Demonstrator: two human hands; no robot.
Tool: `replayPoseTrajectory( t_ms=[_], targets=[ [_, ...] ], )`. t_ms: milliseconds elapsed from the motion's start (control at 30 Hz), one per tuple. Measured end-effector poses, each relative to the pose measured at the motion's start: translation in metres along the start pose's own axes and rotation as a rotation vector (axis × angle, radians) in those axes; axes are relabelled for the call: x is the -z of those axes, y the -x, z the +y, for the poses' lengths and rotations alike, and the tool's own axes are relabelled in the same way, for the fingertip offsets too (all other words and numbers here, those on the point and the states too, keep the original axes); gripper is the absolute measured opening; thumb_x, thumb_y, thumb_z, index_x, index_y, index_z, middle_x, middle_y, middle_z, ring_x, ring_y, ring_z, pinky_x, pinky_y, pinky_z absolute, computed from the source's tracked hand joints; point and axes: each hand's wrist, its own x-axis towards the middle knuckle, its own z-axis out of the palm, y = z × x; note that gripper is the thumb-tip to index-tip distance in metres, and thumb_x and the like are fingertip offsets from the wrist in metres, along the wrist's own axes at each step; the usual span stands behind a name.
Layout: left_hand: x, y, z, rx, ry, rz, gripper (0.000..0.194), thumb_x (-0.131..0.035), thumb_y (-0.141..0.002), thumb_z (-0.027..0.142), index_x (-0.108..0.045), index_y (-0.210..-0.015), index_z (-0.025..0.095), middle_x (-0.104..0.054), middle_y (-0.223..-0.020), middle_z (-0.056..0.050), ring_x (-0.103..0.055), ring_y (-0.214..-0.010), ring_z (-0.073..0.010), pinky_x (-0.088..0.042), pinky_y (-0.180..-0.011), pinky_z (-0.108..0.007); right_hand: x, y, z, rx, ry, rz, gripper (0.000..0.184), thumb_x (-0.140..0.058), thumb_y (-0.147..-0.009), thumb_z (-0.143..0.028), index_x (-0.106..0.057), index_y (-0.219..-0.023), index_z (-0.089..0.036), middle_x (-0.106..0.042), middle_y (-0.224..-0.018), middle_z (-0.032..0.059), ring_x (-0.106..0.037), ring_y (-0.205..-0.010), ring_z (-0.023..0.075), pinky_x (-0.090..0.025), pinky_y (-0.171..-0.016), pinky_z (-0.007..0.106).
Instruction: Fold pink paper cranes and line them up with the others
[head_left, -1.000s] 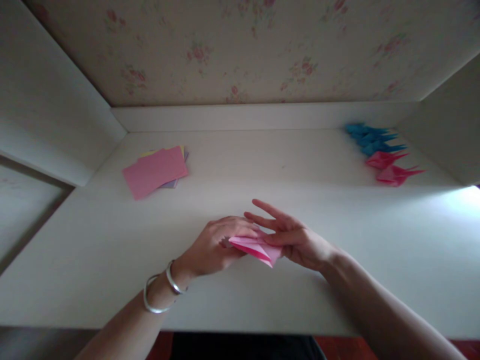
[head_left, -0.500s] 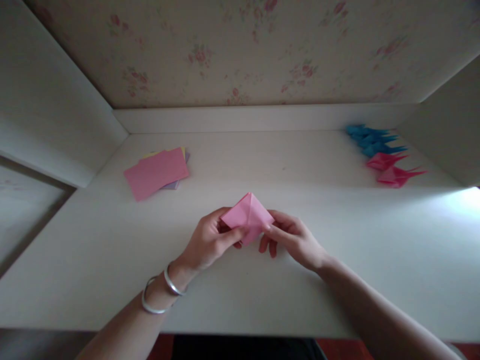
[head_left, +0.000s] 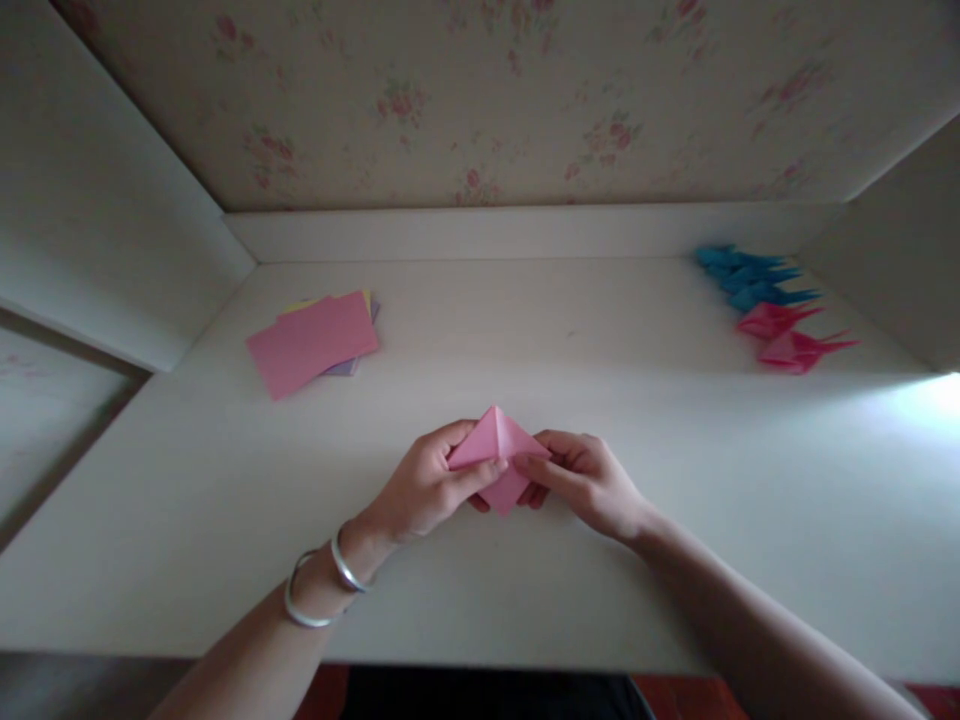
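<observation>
A folded, diamond-shaped pink paper (head_left: 507, 440) was pinched between the thumbs and curled fingers of both hands (head_left: 429, 480) (head_left: 592, 484).

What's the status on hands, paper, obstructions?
Left hand and right hand gripping folded pink paper diamond, thumbs on its face. Nothing visible blocking either hand.

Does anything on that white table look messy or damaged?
Slightly: the paper stack at left is askew, yellow and purple edges poking out beneath pink, and a tiny faint mark shows on the table. The held folded pink paper shows no damage.
</observation>
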Motion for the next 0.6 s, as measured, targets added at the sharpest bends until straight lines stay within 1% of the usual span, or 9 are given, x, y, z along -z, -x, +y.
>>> replayPoseTrajectory(
  t_ms=[67,100,167,233,333,433,500,600],
  targets=[
    [-0.0002,-0.0001,-0.0004,-0.019,0.01,-0.004,0.023,-0.07,-0.085,0.034,-0.068,-0.095,0.015,-0.064,-0.077,-0.002,-0.061,-0.068,-0.0146,-0.054,-0.053,-0.021,-0.0005,0.0005,-0.0004,-0.001,-0.019,-0.011,0.032,-0.064,-0.089,-0.044,-0.07,-0.081,-0.013,-0.071,-0.069,0.0055,-0.067,-0.062,0.0145,-0.054,-0.058,0.024],
    [-0.0002,-0.0001,-0.0007,-0.026,0.023,-0.012,0.02,-0.069,-0.085,0.033,-0.069,-0.092,0.015,-0.064,-0.075,-0.002,-0.061,-0.067,-0.0142,-0.054,-0.053,-0.02,-0.0005,0.0007,-0.0003,-0.005,-0.055,-0.011,0.031,-0.065,-0.088,-0.043,-0.071,-0.087,-0.013,-0.071,-0.069,0.005,-0.067,-0.061,0.0144,-0.054,-0.058,0.025],
    [0.0002,-0.0001,-0.0012,-0.015,0.073,-0.04,0.016,-0.069,-0.086,0.031,-0.071,-0.087,0.015,-0.063,-0.072,-0.001,-0.061,-0.066,-0.0132,-0.055,-0.054,-0.02,0.0003,0.0009,0.0009,-0.013,-0.168,0.0,0.033,-0.069,-0.085,-0.042,-0.072,-0.102,-0.014,-0.071,-0.067,0.003,-0.067,-0.057,0.0142,-0.055,-0.055,0.025],
    [0.001,0.0003,-0.0019,0.02,0.143,-0.067,0.015,-0.069,-0.086,0.03,-0.074,-0.085,0.015,-0.063,-0.071,-0.001,-0.062,-0.065,-0.0125,-0.055,-0.054,-0.02,0.0018,0.0008,0.0033,-0.026,-0.287,0.0,0.035,-0.072,-0.083,-0.04,-0.072,-0.108,-0.016,-0.071,-0.065,0.002,-0.067,-0.054,0.0141,-0.055,-0.053,0.026],
    [0.0031,0.0008,-0.004,0.074,0.267,-0.08,0.015,-0.074,-0.082,0.028,-0.077,-0.093,0.018,-0.07,-0.078,-0.002,-0.065,-0.068,-0.0129,-0.057,-0.056,-0.02,0.004,0.0003,0.0064,-0.034,-0.42,-0.011,0.023,-0.076,-0.079,-0.035,-0.078,-0.094,-0.018,-0.073,-0.066,0.003,-0.067,-0.053,0.0139,-0.055,-0.053,0.026],
    [0.0062,0.0006,-0.0069,0.094,0.372,-0.08,0.027,-0.078,-0.078,0.024,-0.078,-0.105,0.024,-0.074,-0.086,-0.001,-0.068,-0.07,-0.0128,-0.059,-0.06,-0.021,0.0054,0.0,0.0063,-0.026,-0.491,0.019,0.016,-0.078,-0.076,-0.032,-0.08,-0.084,-0.019,-0.074,-0.069,0.0037,-0.067,-0.054,0.0139,-0.055,-0.054,0.026],
    [0.0081,0.0004,-0.0082,0.082,0.384,-0.086,0.026,-0.077,-0.079,0.022,-0.078,-0.105,0.026,-0.076,-0.091,-0.001,-0.07,-0.072,-0.0128,-0.06,-0.063,-0.021,0.0059,0.0,0.0055,-0.013,-0.503,0.021,0.013,-0.077,-0.077,-0.031,-0.08,-0.083,-0.019,-0.075,-0.07,0.0042,-0.068,-0.057,0.0142,-0.055,-0.055,0.026],
    [0.0086,0.0008,-0.0078,0.048,0.334,-0.104,0.019,-0.07,-0.084,0.019,-0.08,-0.099,0.024,-0.077,-0.096,-0.003,-0.072,-0.078,-0.0143,-0.061,-0.068,-0.022,0.0063,-0.0001,0.0054,0.002,-0.511,0.007,0.011,-0.074,-0.079,-0.028,-0.079,-0.084,-0.02,-0.075,-0.07,0.0044,-0.069,-0.059,0.0147,-0.055,-0.056,0.025]
  ],
)
